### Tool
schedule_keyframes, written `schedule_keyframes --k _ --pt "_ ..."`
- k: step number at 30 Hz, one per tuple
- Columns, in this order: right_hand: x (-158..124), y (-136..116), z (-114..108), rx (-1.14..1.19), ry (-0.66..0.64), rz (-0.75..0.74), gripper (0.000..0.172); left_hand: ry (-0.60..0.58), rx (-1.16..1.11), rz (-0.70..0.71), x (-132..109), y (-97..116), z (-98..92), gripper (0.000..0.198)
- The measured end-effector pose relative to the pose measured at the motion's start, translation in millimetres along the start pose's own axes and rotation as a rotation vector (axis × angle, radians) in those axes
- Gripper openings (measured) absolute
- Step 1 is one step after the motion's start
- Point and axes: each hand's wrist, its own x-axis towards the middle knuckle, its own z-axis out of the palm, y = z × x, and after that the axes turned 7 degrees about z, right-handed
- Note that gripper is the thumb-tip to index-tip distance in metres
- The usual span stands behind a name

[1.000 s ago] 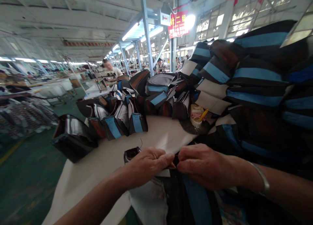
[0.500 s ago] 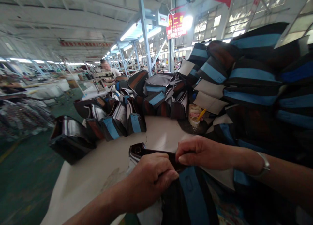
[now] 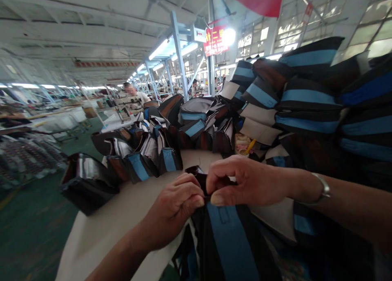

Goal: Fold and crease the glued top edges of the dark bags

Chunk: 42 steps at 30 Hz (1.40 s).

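Note:
A black bag with a blue stripe (image 3: 232, 240) hangs at the near edge of the table, its top edge between my hands. My left hand (image 3: 176, 209) pinches that edge from the left, thumb against fingertips. Close beside it, my right hand (image 3: 235, 181) grips the same edge with curled fingers and thumb; a bracelet is on that wrist. Dark brown material shows behind my fingers at the bag's opening. My hands hide most of the rim, and the bag's lower end runs out of view.
Several similar bags (image 3: 139, 167) stand along the far side of the pale table (image 3: 101, 232). A tall pile of blue-striped bags (image 3: 309, 93) rises on the right. A small cup holds a yellow-handled tool (image 3: 251, 144). Farther back, a person (image 3: 139, 94) sits near machines.
Both hands have shifted slightly left and closer together along the bag's edge. The bag has turned, so its blue stripe faces me more and its far buckle end is no longer plain.

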Motion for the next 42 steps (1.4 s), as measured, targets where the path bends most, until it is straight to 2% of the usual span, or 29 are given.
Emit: schedule_keyframes --k 2,3,7,10,13,16,20,28,32,35,38,40,42 --pt "4 17 -5 0.029 -0.082 0.017 0.042 0.042 -0.073 -0.070 -12 -7 -0.9 0.023" --pt "6 27 -3 0.027 -0.118 0.011 0.049 0.043 -0.118 -0.110 -18 -10 -1.7 0.025" --pt "8 51 28 0.163 -0.221 -0.054 0.045 -0.115 -0.283 -0.233 -38 -10 -13.2 0.034" --pt "9 45 50 0.289 -0.201 -0.144 0.047 -0.222 -0.329 -0.308 -38 8 -23.4 0.043" --pt "13 33 60 0.290 -0.181 -0.182 0.049 -0.256 -0.190 -0.427 -29 33 -21.0 0.040" --pt "17 27 63 0.222 -0.148 -0.164 0.056 -0.211 -0.111 -0.557 -23 48 -8.1 0.031" --pt "20 27 61 0.248 -0.146 -0.156 0.062 -0.153 -0.277 -0.624 -26 47 3.0 0.026" --pt "15 30 47 0.310 -0.227 -0.145 0.045 -0.134 -0.356 -0.516 -25 45 3.7 0.014" --pt "13 31 45 0.301 -0.244 -0.166 0.031 -0.058 -0.294 -0.560 -23 46 9.5 0.008" --pt "9 28 49 0.264 -0.176 -0.178 0.019 -0.017 -0.259 -0.580 -24 45 14.0 0.007" --pt "2 23 57 0.209 -0.048 -0.120 0.008 -0.014 -0.242 -0.602 -25 45 16.9 0.007" --pt "-2 21 64 0.191 0.043 -0.084 0.010 -0.015 -0.231 -0.626 -26 45 18.6 0.009" --pt "-5 20 70 0.176 0.122 -0.113 0.012 -0.015 -0.190 -0.627 -26 45 20.7 0.012"
